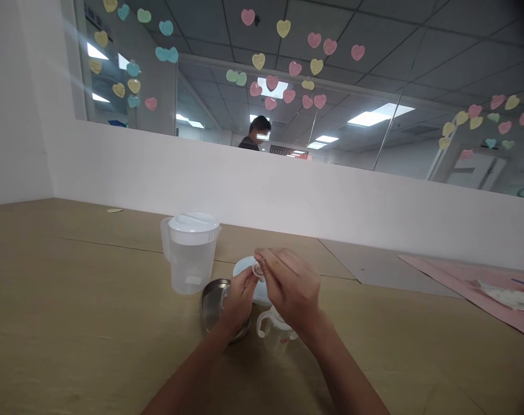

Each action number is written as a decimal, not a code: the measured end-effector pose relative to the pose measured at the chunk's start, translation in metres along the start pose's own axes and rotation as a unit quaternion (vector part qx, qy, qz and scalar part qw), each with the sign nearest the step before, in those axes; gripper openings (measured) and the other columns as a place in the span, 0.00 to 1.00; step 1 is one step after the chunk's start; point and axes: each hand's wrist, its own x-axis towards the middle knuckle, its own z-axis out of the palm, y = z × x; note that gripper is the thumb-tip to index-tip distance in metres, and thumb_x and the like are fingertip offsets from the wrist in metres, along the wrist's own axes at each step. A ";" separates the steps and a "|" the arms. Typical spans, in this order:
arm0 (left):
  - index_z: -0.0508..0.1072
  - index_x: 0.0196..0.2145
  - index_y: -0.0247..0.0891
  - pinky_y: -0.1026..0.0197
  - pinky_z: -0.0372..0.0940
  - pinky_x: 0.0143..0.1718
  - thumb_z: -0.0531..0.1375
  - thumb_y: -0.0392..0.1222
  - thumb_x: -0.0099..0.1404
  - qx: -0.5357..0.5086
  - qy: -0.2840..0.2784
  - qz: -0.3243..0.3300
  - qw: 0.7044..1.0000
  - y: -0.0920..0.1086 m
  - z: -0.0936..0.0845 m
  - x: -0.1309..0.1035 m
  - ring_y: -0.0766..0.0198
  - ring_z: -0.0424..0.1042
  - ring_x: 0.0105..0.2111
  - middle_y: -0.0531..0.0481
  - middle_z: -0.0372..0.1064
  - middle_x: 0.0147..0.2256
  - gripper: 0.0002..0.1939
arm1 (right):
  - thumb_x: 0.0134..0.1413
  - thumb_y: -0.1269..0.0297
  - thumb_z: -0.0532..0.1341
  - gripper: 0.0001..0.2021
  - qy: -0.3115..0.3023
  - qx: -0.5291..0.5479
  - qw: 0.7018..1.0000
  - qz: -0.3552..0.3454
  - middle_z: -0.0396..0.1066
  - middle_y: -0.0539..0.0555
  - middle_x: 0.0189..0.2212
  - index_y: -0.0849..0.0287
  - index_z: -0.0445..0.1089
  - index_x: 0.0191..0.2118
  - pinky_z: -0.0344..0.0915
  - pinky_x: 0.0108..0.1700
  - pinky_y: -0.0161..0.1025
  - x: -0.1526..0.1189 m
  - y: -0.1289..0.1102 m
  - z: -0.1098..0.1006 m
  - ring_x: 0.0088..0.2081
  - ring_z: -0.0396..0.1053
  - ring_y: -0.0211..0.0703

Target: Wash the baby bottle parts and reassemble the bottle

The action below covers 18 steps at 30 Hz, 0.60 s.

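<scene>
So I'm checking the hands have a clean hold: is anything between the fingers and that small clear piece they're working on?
Nothing visible. The left hand and right hand both pinch the small clear piece directly, above the table. The bottle, metal bowl and pitcher sit below and behind, apart from it.

Small clear silicone piece [257, 269]; pinched, aloft
</scene>
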 end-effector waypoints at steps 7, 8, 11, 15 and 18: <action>0.73 0.34 0.35 0.62 0.62 0.38 0.53 0.49 0.63 0.053 -0.038 -0.002 0.998 -0.003 -0.003 -0.004 0.61 0.68 0.34 0.49 0.71 0.31 0.15 | 0.57 0.71 0.55 0.08 0.123 -0.057 0.987 0.085 0.73 0.53 0.31 0.57 0.72 0.38 0.70 0.39 0.39 0.009 -0.016 -0.039 0.35 0.72 0.42; 0.73 0.35 0.36 0.62 0.62 0.38 0.53 0.48 0.62 0.063 -0.035 -0.003 0.997 -0.002 -0.003 -0.005 0.61 0.68 0.35 0.49 0.72 0.32 0.15 | 0.56 0.70 0.56 0.08 0.181 -0.075 0.973 0.126 0.73 0.53 0.31 0.57 0.72 0.38 0.70 0.38 0.41 0.010 -0.012 -0.045 0.34 0.72 0.43; 0.74 0.34 0.37 0.63 0.63 0.37 0.53 0.48 0.62 0.082 -0.012 -0.016 0.996 0.001 -0.002 -0.007 0.61 0.68 0.34 0.49 0.73 0.33 0.15 | 0.56 0.63 0.57 0.10 0.235 -0.050 0.936 0.257 0.73 0.55 0.32 0.60 0.73 0.37 0.71 0.34 0.42 0.005 0.024 -0.049 0.32 0.72 0.44; 0.74 0.33 0.37 0.63 0.62 0.35 0.53 0.49 0.61 0.093 0.004 -0.038 0.995 0.001 -0.001 -0.009 0.61 0.68 0.33 0.50 0.73 0.31 0.15 | 0.49 0.55 0.60 0.16 0.111 0.071 0.877 0.463 0.73 0.57 0.29 0.65 0.73 0.36 0.70 0.27 0.38 -0.035 0.105 -0.011 0.28 0.71 0.43; 0.74 0.34 0.37 0.62 0.62 0.36 0.52 0.48 0.60 0.090 0.021 -0.045 0.995 -0.005 -0.003 -0.009 0.60 0.68 0.33 0.49 0.73 0.31 0.15 | 0.49 0.56 0.58 0.16 -0.014 0.104 0.812 0.574 0.72 0.57 0.25 0.68 0.72 0.33 0.69 0.24 0.36 -0.080 0.146 0.028 0.24 0.70 0.41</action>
